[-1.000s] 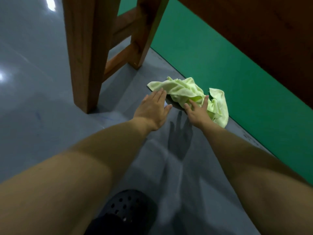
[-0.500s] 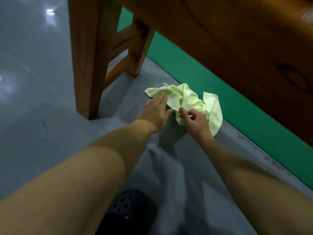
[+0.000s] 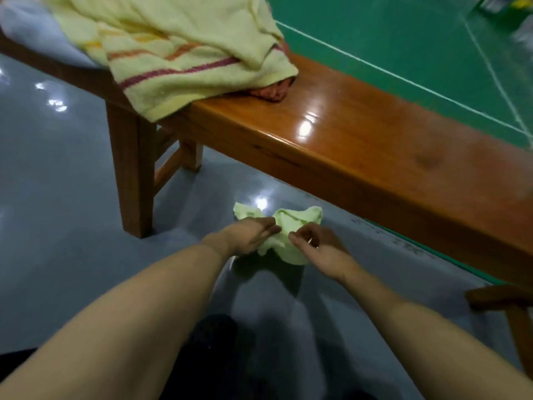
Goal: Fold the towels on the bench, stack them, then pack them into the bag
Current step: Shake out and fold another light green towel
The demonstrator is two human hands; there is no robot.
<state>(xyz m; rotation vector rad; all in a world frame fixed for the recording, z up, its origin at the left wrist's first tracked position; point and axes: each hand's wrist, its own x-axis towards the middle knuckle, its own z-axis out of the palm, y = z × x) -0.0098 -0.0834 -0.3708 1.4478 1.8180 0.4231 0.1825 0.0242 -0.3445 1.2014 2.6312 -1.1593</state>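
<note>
Retrieving a fallen cloth, judged to be a preliminary to the folding step. The grey floor (image 3: 57,215) fills the left and lower frame, with green court surface (image 3: 403,53) in the upper right. A wooden bench (image 3: 360,145) runs diagonally from the upper left to the right edge; one leg stands at centre left. On the bench top, at the upper left, a pale yellow striped towel (image 3: 178,53) lies crumpled and unfolded, its edge hanging over the near side of the bench; a reddish cloth (image 3: 274,90) shows from under its right corner, and a white cloth (image 3: 31,33) lies at the far upper left, blurred. At lower centre, a small light-green towel (image 3: 288,226) sits bunched between the two hands, close to the floor in front of the bench; whether it touches the floor cannot be told. The left hand (image 3: 248,235) rests against its left side with fingers nearly straight, not closed round the fabric. The right hand (image 3: 320,246) has fingers curled at the towel's right edge and appears to pinch it, though blur makes the grip uncertain. No bag is in view and no towel is folded, so the task seems barely begun. The next move likely calls for a secure hold, a lift clear of the bench edge, and a bare stretch of bench top for spreading the towel flat.
</note>
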